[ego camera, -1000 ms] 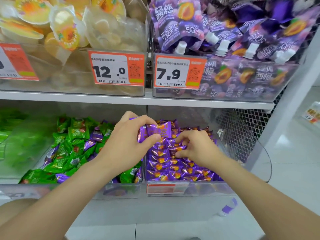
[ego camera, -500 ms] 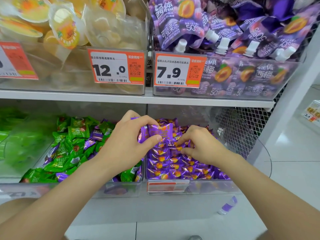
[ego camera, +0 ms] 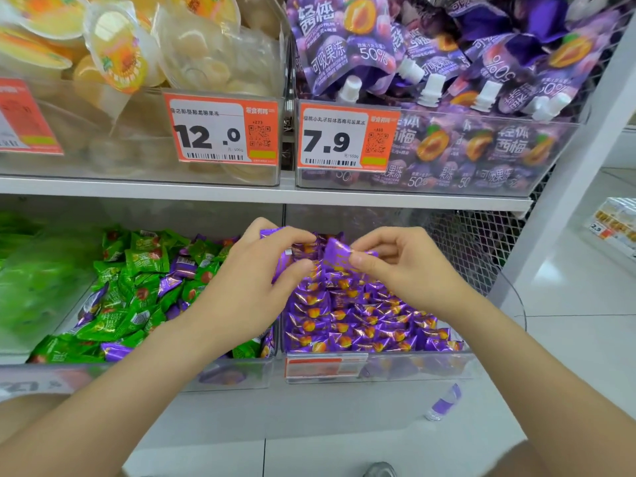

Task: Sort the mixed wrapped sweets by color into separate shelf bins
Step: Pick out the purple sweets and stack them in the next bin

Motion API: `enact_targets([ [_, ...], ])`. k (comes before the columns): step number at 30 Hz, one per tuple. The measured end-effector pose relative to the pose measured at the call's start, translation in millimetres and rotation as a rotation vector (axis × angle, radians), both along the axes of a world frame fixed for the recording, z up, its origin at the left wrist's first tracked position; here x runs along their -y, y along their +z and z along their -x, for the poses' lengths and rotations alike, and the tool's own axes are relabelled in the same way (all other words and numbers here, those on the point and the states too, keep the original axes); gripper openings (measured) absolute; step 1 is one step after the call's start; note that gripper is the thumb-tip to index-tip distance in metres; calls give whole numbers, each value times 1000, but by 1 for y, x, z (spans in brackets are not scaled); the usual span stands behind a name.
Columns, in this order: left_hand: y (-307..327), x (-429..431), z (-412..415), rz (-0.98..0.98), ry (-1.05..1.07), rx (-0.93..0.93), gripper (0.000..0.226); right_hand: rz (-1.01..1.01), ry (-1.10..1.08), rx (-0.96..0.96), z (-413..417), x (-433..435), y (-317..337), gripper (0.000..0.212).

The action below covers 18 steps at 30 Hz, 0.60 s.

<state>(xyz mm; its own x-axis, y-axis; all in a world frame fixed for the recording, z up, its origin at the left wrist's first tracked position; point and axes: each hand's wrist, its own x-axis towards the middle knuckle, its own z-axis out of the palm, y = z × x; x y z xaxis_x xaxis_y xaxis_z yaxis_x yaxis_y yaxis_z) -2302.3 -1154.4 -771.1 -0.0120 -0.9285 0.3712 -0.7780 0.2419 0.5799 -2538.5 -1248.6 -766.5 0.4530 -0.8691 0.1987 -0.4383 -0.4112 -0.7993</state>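
Note:
Two clear bins sit side by side on the lower shelf. The left bin (ego camera: 237,375) holds green wrapped sweets (ego camera: 137,304) mixed with several purple ones (ego camera: 182,266). The right bin (ego camera: 444,370) is filled with purple wrapped sweets (ego camera: 361,325). My left hand (ego camera: 247,287) hovers over the divide between the bins and grips purple sweets (ego camera: 282,261) in curled fingers. My right hand (ego camera: 402,266) is above the back of the purple bin and pinches one purple sweet (ego camera: 335,256) between thumb and fingers. The two hands almost meet.
The upper shelf carries a bin of yellow jelly cups (ego camera: 144,63) and a bin of purple spouted pouches (ego camera: 447,63), each with an orange price tag. A wire mesh panel (ego camera: 475,249) closes the right side. One purple sweet (ego camera: 444,402) lies on the base below.
My right hand has lifted from the purple pile and now pinches a purple sweet next to my left hand. My left hand has stayed in place with its purple sweets.

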Motion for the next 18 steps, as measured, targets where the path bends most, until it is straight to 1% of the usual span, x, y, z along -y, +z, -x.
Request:
enact_targets([
  [2,1,-3,1,-36,1,-55,40,64,-27,-169,13,11,-8,15],
  [4,2,-4,1,-41,9,-106,53,129,18,-368,17,16,-19,17],
  [6,2,-5,1,-42,33,-145,64,174,63,-487,14,17,-25,14],
  [8,2,-5,2,-23,54,-145,65,189,116,-553,8,15,-27,12],
  [12,4,-4,2,-16,50,-181,57,241,167,-677,2,18,-35,18],
  [14,4,-5,0,-19,35,-135,56,231,156,-699,1,20,-37,15],
  [16,3,-4,-3,-6,6,-50,56,253,112,-715,0,21,-38,15],
  [18,1,-3,-4,7,-34,8,58,259,32,-717,-2,22,-36,27],
])
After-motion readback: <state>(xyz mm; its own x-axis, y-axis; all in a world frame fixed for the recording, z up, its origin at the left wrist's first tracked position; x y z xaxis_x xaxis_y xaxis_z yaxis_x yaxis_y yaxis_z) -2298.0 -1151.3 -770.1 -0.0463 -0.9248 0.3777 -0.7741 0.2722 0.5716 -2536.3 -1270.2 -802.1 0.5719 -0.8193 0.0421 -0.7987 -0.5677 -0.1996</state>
